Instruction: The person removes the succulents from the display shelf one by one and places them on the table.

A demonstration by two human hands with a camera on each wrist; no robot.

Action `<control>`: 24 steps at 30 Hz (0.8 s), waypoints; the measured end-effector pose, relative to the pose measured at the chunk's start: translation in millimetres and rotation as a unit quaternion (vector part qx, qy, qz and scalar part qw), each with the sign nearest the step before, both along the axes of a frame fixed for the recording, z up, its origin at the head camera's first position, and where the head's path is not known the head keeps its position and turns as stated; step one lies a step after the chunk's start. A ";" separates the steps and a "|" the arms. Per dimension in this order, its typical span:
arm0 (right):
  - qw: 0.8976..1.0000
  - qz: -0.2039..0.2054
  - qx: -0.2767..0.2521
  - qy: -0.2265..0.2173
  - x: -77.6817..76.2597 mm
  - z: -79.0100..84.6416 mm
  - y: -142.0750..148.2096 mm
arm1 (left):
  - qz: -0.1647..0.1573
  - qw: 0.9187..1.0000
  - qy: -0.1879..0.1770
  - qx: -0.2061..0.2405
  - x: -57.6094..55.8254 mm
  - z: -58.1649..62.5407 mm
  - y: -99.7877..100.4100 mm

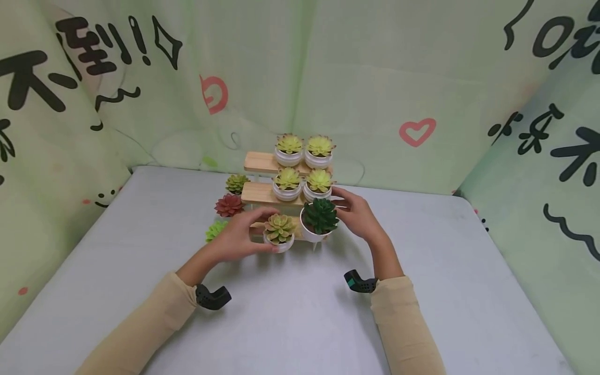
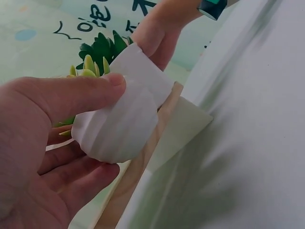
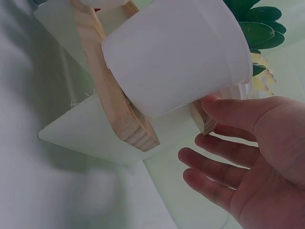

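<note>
My left hand (image 1: 239,237) holds a small potted succulent (image 1: 279,229) with yellow-green, pinkish leaves at the front of the lowest shelf. In the left wrist view, thumb and fingers surround its ribbed white pot (image 2: 119,126). Beside it, a larger dark green succulent (image 1: 320,216) stands on that shelf in a smooth white pot (image 3: 176,57). My right hand (image 1: 357,212) is at the right end of the stand, its fingers extended loosely. Its thumb lies close to the smooth pot and a shelf end; contact is unclear.
The tiered wooden stand (image 1: 257,194) bears pairs of yellow-green succulents (image 1: 287,179) on its upper two shelves. Left of it are a dark green succulent (image 1: 237,183), a red one (image 1: 229,205) and a bright green one (image 1: 215,230). A printed curtain (image 1: 356,94) surrounds the white table (image 1: 300,323).
</note>
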State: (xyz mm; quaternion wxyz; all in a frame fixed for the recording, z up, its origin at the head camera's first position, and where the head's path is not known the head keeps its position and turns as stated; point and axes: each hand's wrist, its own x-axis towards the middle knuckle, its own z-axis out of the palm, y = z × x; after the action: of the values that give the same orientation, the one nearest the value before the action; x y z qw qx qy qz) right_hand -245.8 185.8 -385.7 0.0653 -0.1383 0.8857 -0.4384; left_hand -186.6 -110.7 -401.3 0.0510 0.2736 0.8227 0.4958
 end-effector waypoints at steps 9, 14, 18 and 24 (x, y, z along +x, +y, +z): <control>1.000 -0.006 0.000 -0.006 1.3 -0.3 0.4 | -0.040 0.999 -0.012 0.001 4.1 0.7 0.0; 1.000 -0.007 0.001 -0.012 -0.2 -1.1 0.5 | -0.061 0.998 -0.014 0.004 3.8 -0.9 0.0; 1.000 -0.008 0.002 -0.016 0.5 -0.9 0.3 | -0.073 0.997 -0.021 0.006 5.1 -4.3 2.3; 1.000 -0.005 0.002 -0.010 0.8 -0.1 0.1 | -0.098 0.995 -0.022 0.005 8.1 -6.1 6.2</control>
State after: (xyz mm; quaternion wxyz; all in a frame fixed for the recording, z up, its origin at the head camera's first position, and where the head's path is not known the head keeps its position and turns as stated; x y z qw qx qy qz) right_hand -245.0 186.0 -385.7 0.0718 -0.1292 0.8865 -0.4384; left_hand -178.6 -104.5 -407.4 0.1160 0.3420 0.7881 0.4985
